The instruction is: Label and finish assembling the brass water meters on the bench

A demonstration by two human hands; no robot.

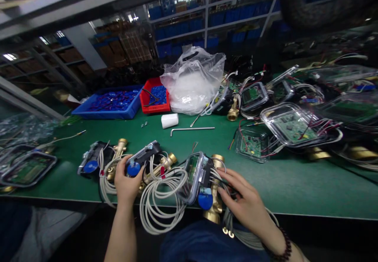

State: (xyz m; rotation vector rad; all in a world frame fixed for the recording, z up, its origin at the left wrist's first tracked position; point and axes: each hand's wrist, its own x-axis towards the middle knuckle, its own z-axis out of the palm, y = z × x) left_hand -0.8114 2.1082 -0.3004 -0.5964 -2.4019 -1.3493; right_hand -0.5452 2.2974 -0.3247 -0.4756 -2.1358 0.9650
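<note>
The left hand (126, 183) curls around a black meter unit with a round blue cap and brass fitting (141, 161); the right hand (245, 203) rests open-fingered against a clear-lidded meter on a brass pipe body (203, 183). Both sit at the near edge of the green table (295, 183). The looped white cables (159, 203) hang over that edge; a snag could likely drag a meter off

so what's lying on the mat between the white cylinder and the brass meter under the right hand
In the head view, a bent metal hex key lies on the green mat between the white cylinder and the brass meter that the right hand touches; otherwise that stretch is bare.
</note>
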